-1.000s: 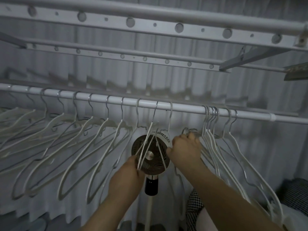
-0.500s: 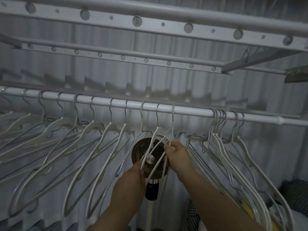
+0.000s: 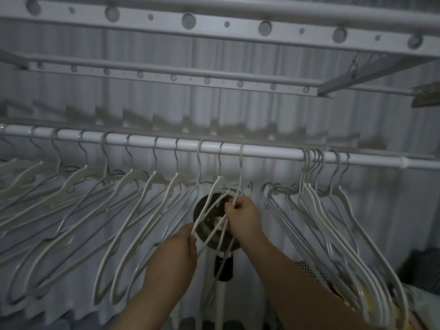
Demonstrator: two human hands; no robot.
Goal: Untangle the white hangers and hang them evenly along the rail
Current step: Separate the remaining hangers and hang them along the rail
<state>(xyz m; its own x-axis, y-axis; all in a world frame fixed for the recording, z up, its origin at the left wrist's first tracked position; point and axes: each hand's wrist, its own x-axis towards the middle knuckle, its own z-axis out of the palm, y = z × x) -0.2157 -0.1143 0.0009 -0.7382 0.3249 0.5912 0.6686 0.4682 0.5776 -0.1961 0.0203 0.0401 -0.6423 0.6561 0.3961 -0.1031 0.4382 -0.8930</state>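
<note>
- Below the white round metal rail (image 3: 262,152), at its middle, your two hands work a pair of thin white hangers with metal hooks (image 3: 217,181). Both hang on the rail side by side, and their arms cross in front of a dark round fan head (image 3: 226,245).
- Your left hand (image 3: 176,263) pinches a lower arm of one of the pair between thumb and fingertips, low and just left of the fan.
- Your right hand (image 3: 244,216) sits higher, its fingers curled round a thin arm of the other hanger, a little below the neck.
- To the left, a row of white hangers (image 3: 154,178) hangs at fairly even gaps along the rail, all slanting down to the left.
- To the right, past a bare stretch of rail, a tight bunch of white hangers (image 3: 307,186) crowds together — hooks close-packed, arms overlapping.
- Overhead run grey perforated rack bars (image 3: 190,21); behind everything hangs a pale pleated curtain (image 3: 238,110).
- The fan stands on a white pole (image 3: 220,306) between your forearms — its foot is out of view.
</note>
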